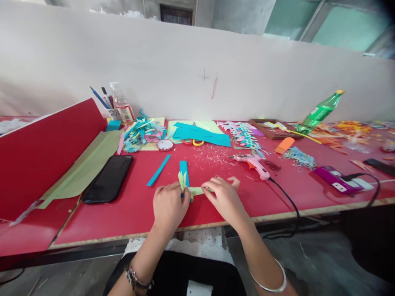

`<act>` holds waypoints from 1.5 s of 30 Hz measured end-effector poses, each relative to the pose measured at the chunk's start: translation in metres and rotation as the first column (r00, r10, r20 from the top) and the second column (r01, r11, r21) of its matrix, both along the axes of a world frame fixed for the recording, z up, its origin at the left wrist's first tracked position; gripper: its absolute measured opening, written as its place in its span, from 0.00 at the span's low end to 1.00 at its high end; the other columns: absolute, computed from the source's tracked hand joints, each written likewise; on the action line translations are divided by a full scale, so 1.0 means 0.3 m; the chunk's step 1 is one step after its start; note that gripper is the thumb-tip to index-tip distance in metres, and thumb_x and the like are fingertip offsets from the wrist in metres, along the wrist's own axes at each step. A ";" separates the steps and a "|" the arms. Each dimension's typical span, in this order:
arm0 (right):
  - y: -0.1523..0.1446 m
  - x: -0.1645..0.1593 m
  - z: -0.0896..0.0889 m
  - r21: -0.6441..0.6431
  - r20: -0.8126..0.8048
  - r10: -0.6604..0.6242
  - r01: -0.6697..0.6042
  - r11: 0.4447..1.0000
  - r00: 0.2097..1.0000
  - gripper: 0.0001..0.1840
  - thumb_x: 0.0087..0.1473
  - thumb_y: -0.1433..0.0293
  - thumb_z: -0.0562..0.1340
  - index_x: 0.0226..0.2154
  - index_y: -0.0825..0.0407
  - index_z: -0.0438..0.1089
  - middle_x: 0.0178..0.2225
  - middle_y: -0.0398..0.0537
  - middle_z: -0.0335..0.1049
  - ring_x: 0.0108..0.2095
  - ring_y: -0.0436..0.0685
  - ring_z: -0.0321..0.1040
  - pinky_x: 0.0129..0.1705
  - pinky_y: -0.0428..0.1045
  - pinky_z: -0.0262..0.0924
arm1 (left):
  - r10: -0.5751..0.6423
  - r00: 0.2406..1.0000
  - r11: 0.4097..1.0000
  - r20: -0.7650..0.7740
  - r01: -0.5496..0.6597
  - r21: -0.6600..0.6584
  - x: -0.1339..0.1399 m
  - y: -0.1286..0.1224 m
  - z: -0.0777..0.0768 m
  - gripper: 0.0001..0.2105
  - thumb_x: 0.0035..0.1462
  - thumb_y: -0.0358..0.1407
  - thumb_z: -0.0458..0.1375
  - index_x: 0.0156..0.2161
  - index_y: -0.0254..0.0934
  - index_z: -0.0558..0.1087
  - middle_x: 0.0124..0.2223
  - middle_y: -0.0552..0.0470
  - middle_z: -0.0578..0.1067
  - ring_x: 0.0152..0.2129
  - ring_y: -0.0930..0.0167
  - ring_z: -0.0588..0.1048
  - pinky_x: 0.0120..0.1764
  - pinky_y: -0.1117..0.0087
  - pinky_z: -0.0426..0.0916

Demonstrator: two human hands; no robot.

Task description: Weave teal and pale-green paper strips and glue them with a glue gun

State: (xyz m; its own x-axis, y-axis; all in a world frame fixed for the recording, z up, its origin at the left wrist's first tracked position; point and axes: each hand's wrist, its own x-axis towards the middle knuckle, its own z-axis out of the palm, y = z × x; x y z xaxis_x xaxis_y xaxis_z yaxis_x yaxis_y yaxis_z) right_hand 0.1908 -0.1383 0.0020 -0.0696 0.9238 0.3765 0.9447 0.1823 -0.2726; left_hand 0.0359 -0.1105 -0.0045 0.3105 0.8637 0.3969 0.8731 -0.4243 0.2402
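Observation:
Between my hands is a piece of folded paper strips (183, 179), pale green and blue, held just above the red table. My left hand (171, 203) is closed on its folded middle, with green points and a blue end sticking up past the fingers. My right hand (224, 198) pinches the far end of a pale green strip (196, 191) that runs out to the right. A loose blue paper strip (159, 170) lies on the table beyond my left hand.
A black phone (108, 179) lies at the left. Beyond are paper scraps (142, 133), blue paper sheets (202, 135) and a braided paper chain (243, 133). At the right are a pink glue gun (253, 162), its cord, a purple power strip (336, 179) and a tilted green bottle (321, 112).

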 end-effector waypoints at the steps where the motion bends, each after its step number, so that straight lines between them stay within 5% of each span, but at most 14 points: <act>1: -0.003 0.001 0.003 -0.011 -0.018 -0.017 0.017 1.000 1.000 0.12 0.56 0.70 0.51 0.27 0.48 0.68 0.26 0.42 0.70 0.33 0.52 0.65 0.43 0.53 0.37 | 0.001 1.000 1.000 -0.003 -0.001 -0.001 0.000 0.000 0.001 0.16 0.55 0.35 0.46 0.19 0.36 0.69 0.22 0.52 0.72 0.23 0.70 0.72 0.32 0.68 0.57; 15: -0.005 0.019 -0.013 -0.216 -0.014 -0.144 0.138 0.967 0.989 0.12 0.51 0.68 0.55 0.41 0.49 0.65 0.22 0.41 0.71 0.26 0.52 0.67 0.43 0.53 0.42 | 0.002 1.000 1.000 -0.013 -0.002 0.013 0.001 -0.002 0.002 0.16 0.55 0.34 0.46 0.19 0.36 0.69 0.23 0.52 0.72 0.23 0.71 0.72 0.32 0.69 0.57; 21: -0.011 0.030 -0.017 -0.128 0.050 -0.175 0.181 0.975 0.983 0.06 0.50 0.69 0.57 0.33 0.48 0.66 0.33 0.47 0.68 0.37 0.57 0.64 0.39 0.53 0.47 | -0.009 1.000 1.000 -0.021 0.009 0.002 -0.002 -0.005 0.006 0.16 0.55 0.34 0.46 0.20 0.36 0.69 0.23 0.51 0.72 0.23 0.70 0.71 0.32 0.69 0.57; 26: -0.010 0.037 -0.037 -0.112 0.006 -0.142 0.142 0.984 0.990 0.02 0.48 0.69 0.57 0.28 0.50 0.64 0.34 0.47 0.63 0.37 0.56 0.63 0.32 0.48 0.51 | -0.007 1.000 1.000 -0.018 0.007 -0.004 -0.003 -0.004 0.006 0.16 0.55 0.34 0.45 0.20 0.36 0.68 0.23 0.52 0.72 0.23 0.70 0.71 0.32 0.69 0.57; 30: -0.005 0.033 -0.033 -0.161 -0.023 -0.134 0.128 0.979 0.991 0.01 0.49 0.70 0.56 0.27 0.50 0.62 0.32 0.44 0.63 0.35 0.55 0.63 0.36 0.51 0.49 | -0.016 1.000 1.000 -0.007 0.016 -0.016 -0.004 -0.004 0.006 0.15 0.55 0.33 0.45 0.21 0.35 0.68 0.24 0.51 0.73 0.23 0.70 0.71 0.32 0.69 0.57; 40: 0.012 0.084 -0.026 -0.249 -0.205 0.056 -0.107 0.963 0.977 0.11 0.50 0.74 0.55 0.38 0.50 0.64 0.38 0.47 0.63 0.36 0.52 0.64 0.38 0.48 0.56 | -0.030 1.000 0.999 0.011 0.030 -0.024 -0.005 -0.006 0.006 0.15 0.55 0.33 0.45 0.21 0.36 0.68 0.25 0.52 0.73 0.23 0.70 0.71 0.32 0.69 0.56; 45: 0.018 0.068 -0.023 -0.167 -0.049 0.077 -0.084 0.982 0.996 0.13 0.50 0.78 0.51 0.36 0.51 0.65 0.35 0.47 0.64 0.37 0.53 0.63 0.40 0.50 0.55 | -0.029 1.000 0.999 0.007 0.029 -0.026 -0.004 -0.006 0.008 0.15 0.55 0.33 0.45 0.22 0.36 0.68 0.24 0.52 0.73 0.24 0.70 0.71 0.32 0.69 0.56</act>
State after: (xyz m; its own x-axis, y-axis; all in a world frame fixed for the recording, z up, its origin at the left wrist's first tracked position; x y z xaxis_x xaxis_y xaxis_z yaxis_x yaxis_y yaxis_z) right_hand 0.2113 -0.1329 -0.0050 -0.1336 0.9664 0.2195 0.9157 0.2051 -0.3455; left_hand 0.0346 -0.1122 -0.0021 0.3330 0.8645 0.3765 0.8588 -0.4429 0.2573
